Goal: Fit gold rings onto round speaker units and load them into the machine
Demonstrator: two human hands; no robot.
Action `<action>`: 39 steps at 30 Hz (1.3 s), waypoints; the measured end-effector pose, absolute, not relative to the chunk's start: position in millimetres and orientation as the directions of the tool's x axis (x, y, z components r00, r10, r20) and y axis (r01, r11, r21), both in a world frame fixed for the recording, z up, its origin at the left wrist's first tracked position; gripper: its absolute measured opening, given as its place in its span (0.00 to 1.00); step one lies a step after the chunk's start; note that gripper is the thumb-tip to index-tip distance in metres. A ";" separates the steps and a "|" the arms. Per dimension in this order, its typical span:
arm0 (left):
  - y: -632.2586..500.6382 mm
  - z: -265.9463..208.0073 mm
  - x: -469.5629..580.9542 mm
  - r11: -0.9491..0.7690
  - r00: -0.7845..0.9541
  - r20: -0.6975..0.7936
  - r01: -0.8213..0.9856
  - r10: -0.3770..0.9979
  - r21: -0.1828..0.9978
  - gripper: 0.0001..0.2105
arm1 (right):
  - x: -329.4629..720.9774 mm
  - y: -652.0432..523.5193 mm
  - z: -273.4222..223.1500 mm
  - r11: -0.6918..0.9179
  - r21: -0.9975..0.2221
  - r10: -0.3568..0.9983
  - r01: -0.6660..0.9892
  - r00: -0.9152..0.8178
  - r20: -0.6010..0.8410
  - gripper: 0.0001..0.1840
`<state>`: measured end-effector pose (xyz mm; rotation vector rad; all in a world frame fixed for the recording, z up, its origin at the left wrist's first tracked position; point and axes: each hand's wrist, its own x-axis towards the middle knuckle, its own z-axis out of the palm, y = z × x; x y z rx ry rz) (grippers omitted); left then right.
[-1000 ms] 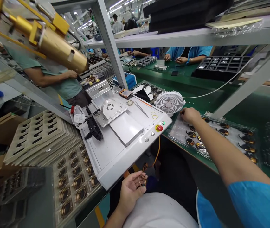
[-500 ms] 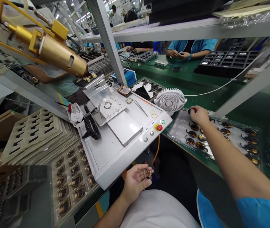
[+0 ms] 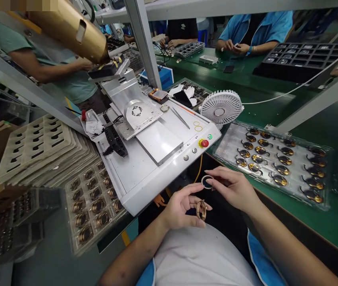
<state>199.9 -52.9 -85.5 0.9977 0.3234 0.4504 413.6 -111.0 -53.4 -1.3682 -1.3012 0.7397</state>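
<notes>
My left hand (image 3: 178, 209) is in front of my body, its fingers curled around a rose-gold, ring-shaped watch case (image 3: 200, 210). Just above it, my right hand (image 3: 235, 188) pinches a small round piece with a pale rim (image 3: 202, 182) and a dark middle; whether that middle is solid or see-through, I cannot tell. The left index fingertip is at the edge of this round piece. Beyond the right hand lies a clear tray (image 3: 271, 140) with rows of round dark-and-gold parts with short tails.
A white machine bed (image 3: 121, 174) carries a metal fixture (image 3: 136, 113), tweezers (image 3: 181, 118) and a red button (image 3: 204, 143). A white fan (image 3: 221, 107) stands behind. Stacked trays (image 3: 35, 139) and a tray of watch cases (image 3: 73, 234) are at left. Co-workers sit across the green table.
My right hand has come back from the clear tray to my left hand, bringing the round piece. My left hand has risen slightly and moved right with the watch case.
</notes>
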 end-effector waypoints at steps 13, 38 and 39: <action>-60.5 -91.6 163.6 0.523 0.777 -0.073 -0.348 0.625 0.778 0.44 | 370.1 -104.0 -57.4 0.358 -0.854 0.885 0.378 0.155 0.439 0.05; -61.8 -106.2 139.0 0.533 0.706 -0.163 -0.342 0.689 0.774 0.46 | 375.7 -58.7 -44.2 0.185 -0.865 0.950 0.467 0.141 0.280 0.13; -62.5 -105.2 138.5 0.525 0.700 -0.157 -0.348 0.696 0.777 0.47 | 379.6 -40.7 -40.9 0.124 -0.911 0.942 0.394 0.242 0.233 0.14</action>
